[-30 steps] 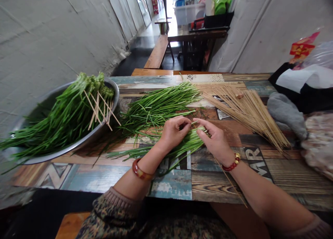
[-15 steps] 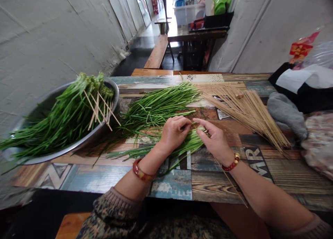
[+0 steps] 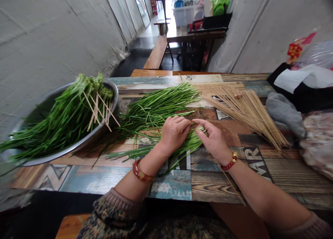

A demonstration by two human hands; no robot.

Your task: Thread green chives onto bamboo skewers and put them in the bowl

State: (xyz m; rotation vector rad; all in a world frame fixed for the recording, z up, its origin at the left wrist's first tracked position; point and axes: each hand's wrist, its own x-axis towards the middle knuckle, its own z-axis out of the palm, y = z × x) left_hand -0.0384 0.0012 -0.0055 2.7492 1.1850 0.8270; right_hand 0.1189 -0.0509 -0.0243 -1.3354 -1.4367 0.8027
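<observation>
My left hand (image 3: 176, 132) is closed, its curled fingers pinching at thin green garlic chives close to my right fingertips; the fingers hide most of what they hold. Below and between the hands lies a small bunch of garlic chives (image 3: 187, 144), pale cut ends to the right. My right hand (image 3: 212, 139) has its thumb and forefinger curved around those pale ends. From under that hand a bamboo skewer (image 3: 232, 184) runs toward the table's near edge. Beyond my hands a larger pile of garlic chives (image 3: 161, 105) rests on the table.
At left stands a metal basin (image 3: 117, 96) heaped with skewered chives (image 3: 61, 117), several skewer ends poking over its rim. Loose bamboo skewers (image 3: 256, 116) fan out at right. Past them are a grey bag (image 3: 284, 112) and a clear bag of pale pieces (image 3: 318, 142).
My left fingers have curled slightly and turned knuckles-up near the chive ends. My right hand has barely moved; the view has shifted a little.
</observation>
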